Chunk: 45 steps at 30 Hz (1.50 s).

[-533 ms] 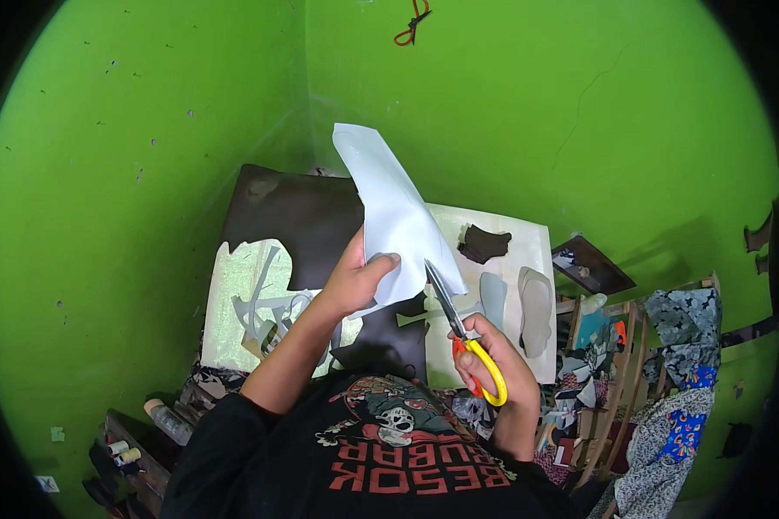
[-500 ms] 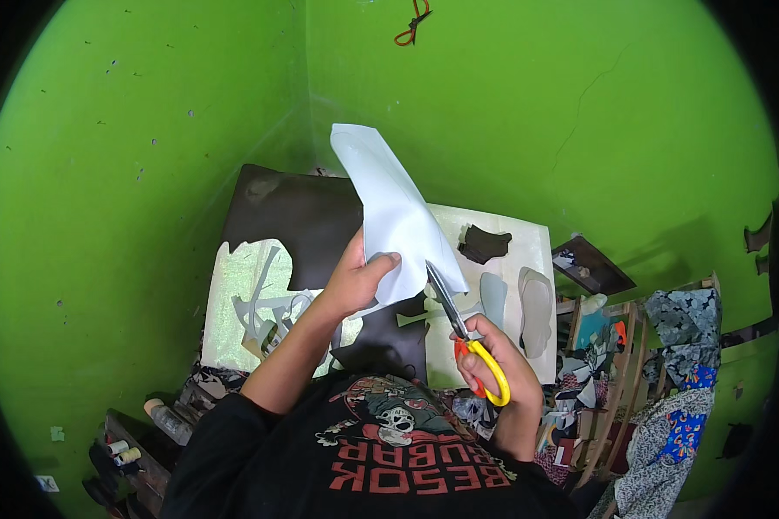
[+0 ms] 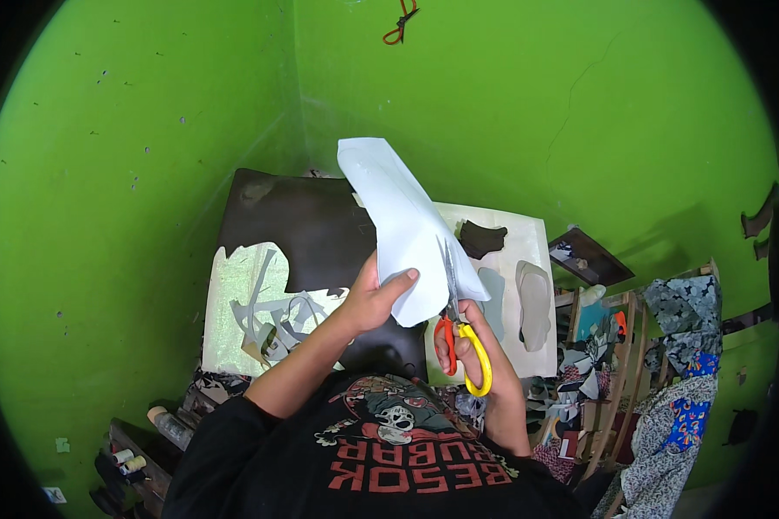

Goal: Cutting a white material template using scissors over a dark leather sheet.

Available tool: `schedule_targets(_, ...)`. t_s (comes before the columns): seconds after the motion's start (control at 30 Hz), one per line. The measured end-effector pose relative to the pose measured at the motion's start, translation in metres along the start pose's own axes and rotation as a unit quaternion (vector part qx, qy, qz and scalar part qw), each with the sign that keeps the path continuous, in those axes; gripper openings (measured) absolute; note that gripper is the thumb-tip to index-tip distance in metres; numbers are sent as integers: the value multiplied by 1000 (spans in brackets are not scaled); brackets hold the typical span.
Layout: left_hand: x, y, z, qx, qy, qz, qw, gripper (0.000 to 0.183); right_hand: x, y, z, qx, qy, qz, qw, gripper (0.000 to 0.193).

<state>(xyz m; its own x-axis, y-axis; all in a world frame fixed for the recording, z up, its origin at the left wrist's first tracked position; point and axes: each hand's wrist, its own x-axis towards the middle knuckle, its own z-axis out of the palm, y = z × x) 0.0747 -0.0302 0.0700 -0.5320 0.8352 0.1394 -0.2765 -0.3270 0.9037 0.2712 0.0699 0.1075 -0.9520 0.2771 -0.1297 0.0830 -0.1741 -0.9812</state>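
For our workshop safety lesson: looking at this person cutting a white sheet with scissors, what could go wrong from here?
1. The left hand pinches the white sheet close beside the scissors in the right hand; its thumb could get nicked.
2. The sheet is held in the air and curls over, so the cut may wander.

A low work table (image 3: 528,363) stands in a green corner. A dark brown sheet (image 3: 307,229), pale offcuts (image 3: 273,316), a dark scrap (image 3: 480,238) and two grey sole-shaped pieces (image 3: 535,303) lie on it.
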Motion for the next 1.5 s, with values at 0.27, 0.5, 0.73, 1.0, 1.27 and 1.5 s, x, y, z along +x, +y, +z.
schedule_targets(0.27,-8,-1,0,72,-27,54,996,32,6,14,6,46,16,-29,998,71)
schedule_targets(0.5,-8,4,-1,100,-29,64,992,31,6,10,5,66,33,-9,997,67)
schedule_targets(0.73,-7,6,-11,104,-72,36,991,34,8,19,9,107,55,-9,993,77)
schedule_targets(1.0,-6,9,-12,87,-76,35,993,35,15,11,14,135,88,38,986,76)
schedule_targets(1.27,-5,18,-13,104,-78,27,991,36,16,12,14,146,100,51,983,61)
schedule_targets(1.5,-4,15,-14,90,-72,14,993,35,18,7,14,119,118,85,982,60)
